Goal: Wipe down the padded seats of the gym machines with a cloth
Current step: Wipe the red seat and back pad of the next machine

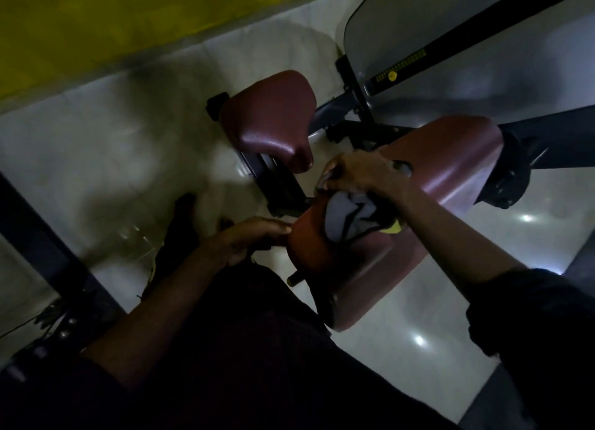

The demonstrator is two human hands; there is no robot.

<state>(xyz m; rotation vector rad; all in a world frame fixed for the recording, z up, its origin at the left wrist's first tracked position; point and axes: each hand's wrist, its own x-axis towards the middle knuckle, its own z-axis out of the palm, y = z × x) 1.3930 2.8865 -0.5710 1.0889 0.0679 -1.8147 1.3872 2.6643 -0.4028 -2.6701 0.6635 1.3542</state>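
head view, tilted and dim. we see a long maroon padded seat (450, 168) running from the right of centre down toward the lower middle of the frame. the cloth (349, 217), pale grey with dark markings and a yellow patch at its lower right edge, lies bunched on the near part of this seat, just below the centre of the frame. the right hand (357, 175) comes in from the right edge. its fingers (335, 167) are curled over the upper end of the cloth and grip it against the padding. the left hand (254, 239) enters from the lower left. its fingers (277, 228) are extended and nearly straight, holding nothing, their tips touching the left edge of the same seat beside the cloth. a second, smaller maroon pad (270, 123) sits above and left of the hands, apart from the long seat, on a dark metal frame (280, 184). in the upper right we note a grey shroud (386, 20) crossed by a dark strip bearing a yellow pin (391, 76). a pale tiled floor (96, 146) fills the left of the frame, with a yellow wall (96, 17) in the upper left. the person's dark clothing (241, 349) occupies the lower middle, and a foot (180, 223), too dark to detail, shows on the floor left of the left hand.
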